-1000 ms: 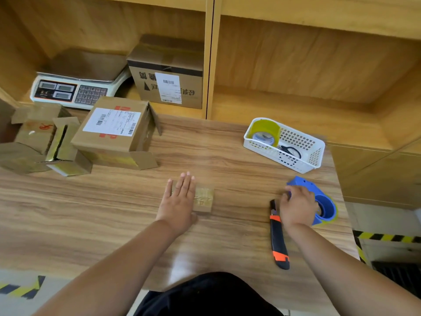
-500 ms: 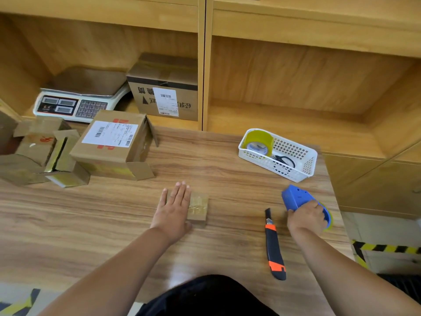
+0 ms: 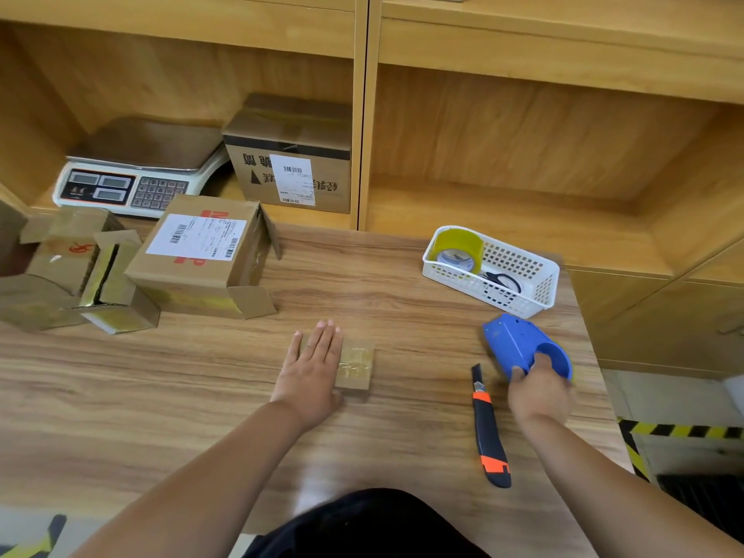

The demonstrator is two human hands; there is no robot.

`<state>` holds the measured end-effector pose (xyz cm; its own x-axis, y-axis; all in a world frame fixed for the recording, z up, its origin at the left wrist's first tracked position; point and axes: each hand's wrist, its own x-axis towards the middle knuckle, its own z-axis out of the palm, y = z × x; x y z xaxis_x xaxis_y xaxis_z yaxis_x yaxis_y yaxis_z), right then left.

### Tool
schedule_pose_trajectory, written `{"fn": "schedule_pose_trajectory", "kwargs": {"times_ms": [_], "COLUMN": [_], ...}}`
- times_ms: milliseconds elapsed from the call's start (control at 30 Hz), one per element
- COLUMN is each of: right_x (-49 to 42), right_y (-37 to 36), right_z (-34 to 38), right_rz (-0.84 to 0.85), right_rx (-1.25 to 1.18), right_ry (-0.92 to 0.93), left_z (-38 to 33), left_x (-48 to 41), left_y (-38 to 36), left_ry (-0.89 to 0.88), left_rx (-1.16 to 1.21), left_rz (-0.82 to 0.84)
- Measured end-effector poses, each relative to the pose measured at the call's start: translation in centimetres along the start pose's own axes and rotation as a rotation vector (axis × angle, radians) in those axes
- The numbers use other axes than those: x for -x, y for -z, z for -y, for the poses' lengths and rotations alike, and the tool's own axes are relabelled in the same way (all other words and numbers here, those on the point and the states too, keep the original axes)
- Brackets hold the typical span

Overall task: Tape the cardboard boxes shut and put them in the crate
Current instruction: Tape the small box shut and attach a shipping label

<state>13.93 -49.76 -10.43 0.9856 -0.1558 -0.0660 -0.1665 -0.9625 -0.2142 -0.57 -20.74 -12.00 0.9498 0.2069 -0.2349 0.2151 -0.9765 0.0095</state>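
The left hand [image 3: 312, 370] lies flat with its fingers straight, pressing on the small taped cardboard box [image 3: 356, 366], which sits on the table [image 3: 161, 396] well left of the utility knife [image 3: 487, 428]. Just right of that knife, the right hand [image 3: 537, 390] curls round the blue tape dispenser [image 3: 517, 342].

Clothing: my plain black garment [image 3: 362, 525] shows just past the near edge of the tabletop [image 3: 181, 396].
Forearms: my forearms [image 3: 225, 469] are bare above that tabletop.
Hands: my left hand [image 3: 312, 368] and right hand [image 3: 539, 390] are bare.
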Motion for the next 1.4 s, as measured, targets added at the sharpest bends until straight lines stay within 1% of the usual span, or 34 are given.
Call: {"fn": "schedule_pose_trajectory", "kwargs": {"times_ms": [100,200,267,367,500,567,633,767,867,1000,1133,1233,1400], "right_x": [1.8,3.9,5.5,8.0,10.2,10.9,11.5,12.2,12.2,12.0,12.0,11.9,11.3], "right_y": [-0.1,0.2,0.6,1.5,2.1,2.2,2.3,2.4,2.6,2.5,2.6,2.8,3.7], "right_z": [1.4,3.1,4.4,6.3,8.4,9.3,10.2,11.4,12.0,12.3,12.7,12.9,13.6], "right_rz": [-0.036,0.055,0.105,0.139,0.152,0.15,0.15,0.207,0.228,0.223,0.238,0.232,0.332], "right_rx": [-0.158,-0.391,-0.514,-0.611,-0.65,-0.638,-0.6,-0.569,-0.583,-0.56,-0.526,-0.506,-0.477], "right_ry": [0.13,0.211,0.271,0.365,0.462,0.499,0.528,0.559,0.58,0.664,0.699,0.725,0.694], "left_z": [0.2,0.6,1.0,1.9,3.0,3.5,3.8,4.3,4.7,5.3,5.6,6.0,6.6], "left_x": [0.1,0.0,0.0,0.4,1.3,1.7,1.9,2.0,2.1,2.2,2.1,1.9,1.6], "left_y": [0.3,1.3,2.5,4.6,7.3,8.5,9.5,10.4,10.3,10.2,10.4,10.3,9.8], "left_ry": [-0.017,-0.035,-0.04,-0.024,0.003,0.007,-0.006,-0.055,-0.01,0.043,0.09,0.122,0.193], "left_rx": [0.04,0.164,0.316,0.585,1.028,1.175,1.189,1.059,1.09,1.127,1.152,1.214,1.313], "left_rz": [0.023,0.088,0.101,0.039,-0.016,-0.016,-0.033,-0.146,-0.224,-0.211,-0.176,-0.16,-0.141]}}
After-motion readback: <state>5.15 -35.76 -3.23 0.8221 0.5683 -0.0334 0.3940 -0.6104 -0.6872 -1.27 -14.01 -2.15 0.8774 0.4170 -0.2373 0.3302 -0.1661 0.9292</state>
